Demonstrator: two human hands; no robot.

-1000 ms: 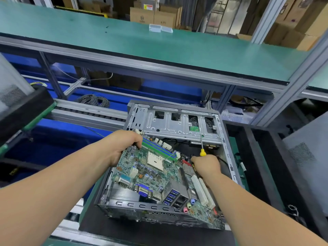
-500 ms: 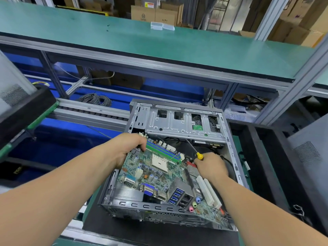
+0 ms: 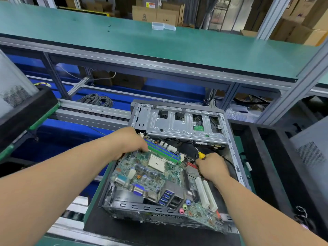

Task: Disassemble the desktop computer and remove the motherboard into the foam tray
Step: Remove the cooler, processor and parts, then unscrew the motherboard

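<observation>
The left hand (image 3: pixel 129 144) curls its fingers over the far-left edge of the motherboard (image 3: pixel 159 181); the right hand (image 3: pixel 212 168) grips the far-right edge (a yellow-handled screwdriver (image 3: pixel 199 153) tucked in the same fist). The board sits tilted inside the computer case (image 3: pixel 230 139), its long axis running toward the person, rear ports nearest.

A black mat (image 3: pixel 159 235) lies on the work line, and the open computer case (image 3: pixel 230 139) sits right on top of it. Silver rails (image 3: pixel 92 112) run beside the mat on the left. Higher up is a long green shelf (image 3: pixel 177 50). Two small clear boxes (image 3: pixel 163 26) sit on its far edge, touching each other.
</observation>
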